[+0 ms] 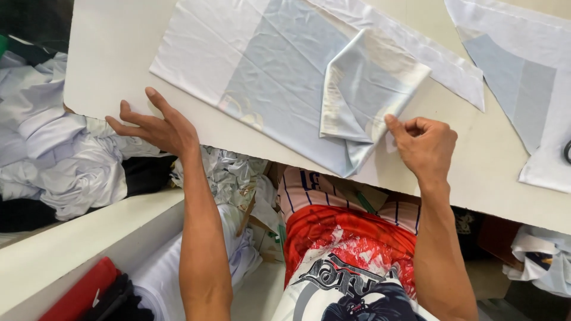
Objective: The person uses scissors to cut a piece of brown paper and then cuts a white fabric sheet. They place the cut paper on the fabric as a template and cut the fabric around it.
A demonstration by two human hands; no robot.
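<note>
White table: right hand fingertips pinch folded fabric piece corner.

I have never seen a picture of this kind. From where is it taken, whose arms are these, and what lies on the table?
The picture comes from a camera worn on a person's head, looking down, so both arms are that person's own. The left hand rests flat, fingers spread, on the edge of a pale table. The right hand pinches the corner of a folded white and grey cloth piece, which lies on a larger flat cloth panel of the same colours. Another similar panel lies at the far right. Below the table edge are heaps of white fabric and the person's red patterned shirt.
</note>
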